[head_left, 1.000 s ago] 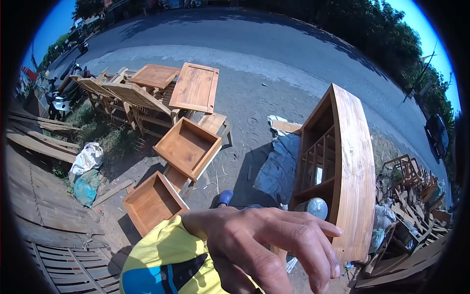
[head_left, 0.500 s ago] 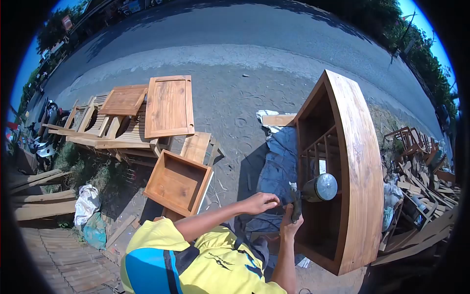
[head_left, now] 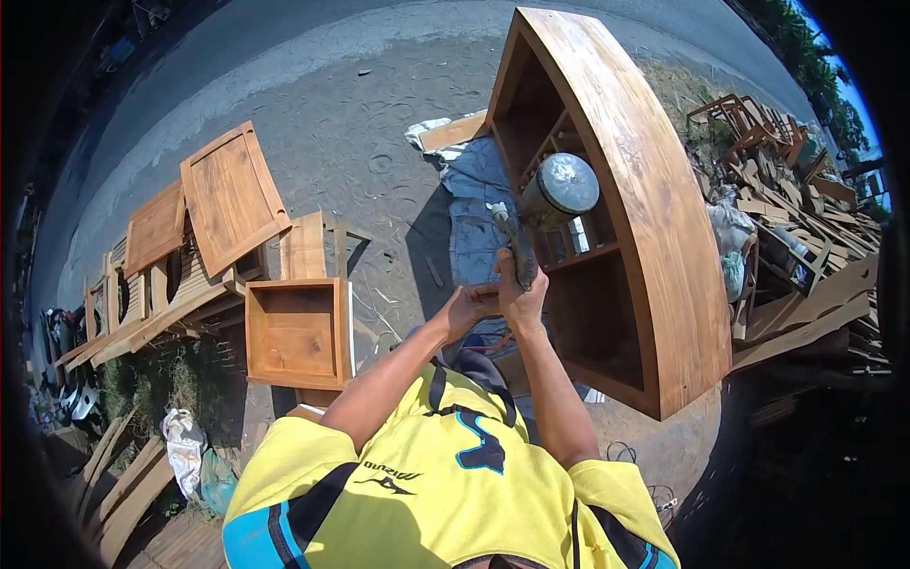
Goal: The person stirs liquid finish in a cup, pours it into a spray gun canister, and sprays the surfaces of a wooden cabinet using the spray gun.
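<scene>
Sunlit grey dirt ground surrounds a curved brown wooden cabinet. By the cabinet's open front, the right hand grips a dark-handled spray gun with a round metal cup; the left hand is close against the right. Blue-grey cloth lies beside the cabinet.

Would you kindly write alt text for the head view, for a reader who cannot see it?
A person in a yellow shirt holds what looks like a spray gun with a round-topped canister in the right hand, the left hand beside it, before an open wooden cabinet. A wooden drawer and two panels lie at left, scrap wood at right.
</scene>
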Available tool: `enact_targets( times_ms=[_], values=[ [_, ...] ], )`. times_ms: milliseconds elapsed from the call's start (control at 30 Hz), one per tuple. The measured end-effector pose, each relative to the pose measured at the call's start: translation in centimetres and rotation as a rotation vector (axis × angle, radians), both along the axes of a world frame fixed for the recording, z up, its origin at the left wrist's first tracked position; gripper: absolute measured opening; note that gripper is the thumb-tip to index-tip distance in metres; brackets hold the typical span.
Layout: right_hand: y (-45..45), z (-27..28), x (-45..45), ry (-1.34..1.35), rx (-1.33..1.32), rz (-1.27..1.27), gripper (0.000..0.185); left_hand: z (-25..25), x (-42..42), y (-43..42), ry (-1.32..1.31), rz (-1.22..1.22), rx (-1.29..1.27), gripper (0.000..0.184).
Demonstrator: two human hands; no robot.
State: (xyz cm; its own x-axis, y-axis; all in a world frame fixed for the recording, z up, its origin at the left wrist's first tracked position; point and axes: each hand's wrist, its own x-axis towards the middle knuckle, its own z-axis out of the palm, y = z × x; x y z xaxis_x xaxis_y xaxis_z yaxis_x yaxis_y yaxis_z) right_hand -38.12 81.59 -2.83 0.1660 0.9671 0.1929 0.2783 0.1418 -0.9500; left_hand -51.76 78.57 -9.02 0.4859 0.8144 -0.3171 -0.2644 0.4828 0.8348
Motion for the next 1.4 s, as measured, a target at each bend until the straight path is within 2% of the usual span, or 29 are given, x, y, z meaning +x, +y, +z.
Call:
enact_targets(
  times_ms=[300, 533, 600, 667, 733, 767, 800, 833, 867, 900, 967, 1000, 1067, 1167, 1233, 1300, 1333, 1400],
  values=[
    [2.2, 0.6, 1.5, -0.001, -0.002, 0.038, 0.021, -2.7, 2.9, 1.3, -0.152, 0.128, -0.047, 0.036],
    [6.4, -0.3, -0.5, -0.070, 0.014, 0.029, 0.023, -3.1, 0.3, 5.8, -0.214, 0.084, -0.096, 0.034],
    [7.9, -0.7, -1.4, -0.084, -0.015, 0.022, 0.023, -1.6, -2.5, 7.2, 0.003, 0.056, -0.109, 0.032],
    [8.8, -0.5, -2.3, -0.065, -0.042, 0.009, 0.022, -5.4, -8.1, 6.9, 0.272, 0.021, 0.158, 0.035],
    [10.0, -0.2, -3.4, -0.036, -0.050, -0.030, 0.020, -4.4, -15.3, 5.6, 0.764, -0.047, 0.170, 0.038],
    [10.4, -0.5, -3.7, -0.028, -0.035, -0.056, 0.018, -5.5, -18.5, 3.9, 0.913, -0.038, 0.064, 0.040],
    [10.6, -0.9, -4.1, 0.021, -0.055, -0.099, 0.017, -8.1, -21.8, 0.9, 0.960, 0.010, 0.005, 0.056],
    [10.4, -1.3, -3.9, 0.005, -0.086, -0.105, 0.016, -3.8, -23.1, -0.5, 0.999, -0.082, -0.190, 0.070],
    [10.1, -1.4, -4.0, 0.020, -0.082, -0.120, 0.016, -2.5, -24.4, -2.6, 0.988, -0.164, -0.303, 0.082],
    [9.8, -1.6, -4.0, 0.031, -0.079, -0.143, 0.017, 0.9, -24.6, -3.1, 0.893, -0.209, -0.496, 0.085],
    [8.1, -3.7, -3.9, 0.046, -0.053, -0.194, 0.019, -2.1, -25.0, -7.3, 0.849, 0.011, -0.373, 0.079],
    [7.7, -4.4, -3.9, 0.054, -0.041, -0.234, 0.021, -5.9, -26.6, -7.9, 0.901, 0.015, -0.507, 0.075],
    [6.9, -4.6, -3.7, 0.022, -0.072, -0.299, 0.025, -5.2, -27.4, -6.5, 0.806, 0.129, -0.389, 0.073],
    [2.6, -5.3, -3.7, -0.159, -0.139, -0.425, 0.038, -1.4, -30.4, -2.2, 0.742, -0.001, -0.339, 0.065],
    [0.1, -6.2, -3.9, -0.039, -0.312, -0.521, 0.044, 1.8, -31.3, 1.1, 0.732, -0.154, -0.337, 0.061],
    [-1.7, -5.5, -3.4, -0.058, -0.488, -0.564, 0.049, 3.8, -30.9, 4.6, 0.735, -0.299, -0.340, 0.056],
    [-2.7, -5.4, -3.4, -0.037, -0.518, -0.623, 0.049, 3.9, -30.1, 6.4, 0.741, -0.367, -0.334, 0.054],
    [-4.0, -6.0, -1.9, 0.022, -0.383, -0.636, 0.050, 2.5, -26.4, 8.9, 0.753, -0.445, -0.329, 0.052]
  ],
)
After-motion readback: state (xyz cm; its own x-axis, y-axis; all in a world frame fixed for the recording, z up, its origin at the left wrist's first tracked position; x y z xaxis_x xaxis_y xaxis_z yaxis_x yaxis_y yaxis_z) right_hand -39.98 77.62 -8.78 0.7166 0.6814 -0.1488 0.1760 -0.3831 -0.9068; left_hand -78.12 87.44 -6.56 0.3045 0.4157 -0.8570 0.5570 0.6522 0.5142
